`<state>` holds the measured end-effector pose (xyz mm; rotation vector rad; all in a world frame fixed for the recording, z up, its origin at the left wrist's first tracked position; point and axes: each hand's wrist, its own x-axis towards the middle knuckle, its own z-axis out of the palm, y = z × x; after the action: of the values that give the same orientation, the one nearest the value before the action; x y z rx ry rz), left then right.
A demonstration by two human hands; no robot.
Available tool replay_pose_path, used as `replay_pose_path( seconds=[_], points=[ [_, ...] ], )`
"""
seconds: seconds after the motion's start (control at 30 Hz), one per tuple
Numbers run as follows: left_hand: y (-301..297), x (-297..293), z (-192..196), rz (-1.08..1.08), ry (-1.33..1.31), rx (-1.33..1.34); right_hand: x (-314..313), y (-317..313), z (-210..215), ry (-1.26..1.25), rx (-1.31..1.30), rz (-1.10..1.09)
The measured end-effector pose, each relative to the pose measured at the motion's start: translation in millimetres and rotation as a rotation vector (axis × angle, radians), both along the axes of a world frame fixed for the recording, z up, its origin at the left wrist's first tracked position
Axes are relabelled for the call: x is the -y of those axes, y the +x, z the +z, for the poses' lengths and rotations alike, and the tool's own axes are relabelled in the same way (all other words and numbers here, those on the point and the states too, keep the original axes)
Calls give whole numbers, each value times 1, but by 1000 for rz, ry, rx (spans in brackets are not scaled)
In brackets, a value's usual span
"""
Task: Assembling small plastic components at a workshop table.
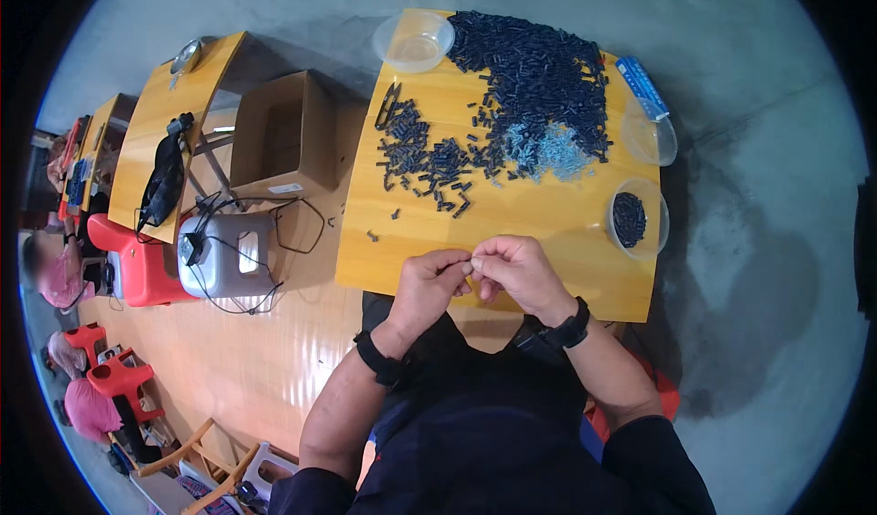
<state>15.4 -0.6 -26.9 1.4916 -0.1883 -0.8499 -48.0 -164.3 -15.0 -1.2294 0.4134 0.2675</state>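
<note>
The left hand (pixel 431 277) and the right hand (pixel 512 266) met at the near edge of the yellow table (pixel 548 218), just in front of the person's body. Their fingertips came together in a pinch, and a tiny piece sat between them. It was too small to see well, so I could not tell its shape or which way its long side pointed. Both hands touched at that one spot, so neither was nearer to the piece than the other.

The big pile of small black pieces (pixel 539 67) lay far across the table, well apart from the hands. A smaller spread of black pieces (pixel 425 163) lay closer, up and a bit to the left of the pinch. A patch of pale blue pieces (pixel 548 154) lay beside the big pile. On the right side a clear bowl (pixel 637 220) held some black pieces, and it was nearest to the right hand. Another clear bowl (pixel 414 42) stood at the far edge
</note>
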Motion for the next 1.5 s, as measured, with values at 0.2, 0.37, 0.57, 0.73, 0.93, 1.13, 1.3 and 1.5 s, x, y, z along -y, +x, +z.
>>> replay_pose_path(
  seconds=[0.2, 0.37, 0.57, 0.73, 0.93, 1.13, 1.3, 1.5],
  points=[
    [-1, 1, 0, -1, -13, -21, -5, 0, -2, 9, -2, -57],
    [0, 2, -15, 3, 41, -71, 12, 3, -15, -135, -99, -52],
    [-5, -2, -45, 9, 117, -78, 89, 20, -48, -1155, 117, -227],
    [-6, -2, -50, 51, 92, -107, 100, 42, -44, -1310, -23, -170],
    [-7, -3, -52, 70, 90, -124, 85, 54, -47, -1430, 42, -96],
    [-4, -6, -52, 67, 76, -162, 80, 43, -49, -1411, 135, 29],
    [-5, -6, -51, 93, 45, -176, 85, 36, -34, -1408, -71, 50],
    [-4, -5, -53, 78, 56, -158, 88, 27, -44, -1357, 204, -72]
  ],
)
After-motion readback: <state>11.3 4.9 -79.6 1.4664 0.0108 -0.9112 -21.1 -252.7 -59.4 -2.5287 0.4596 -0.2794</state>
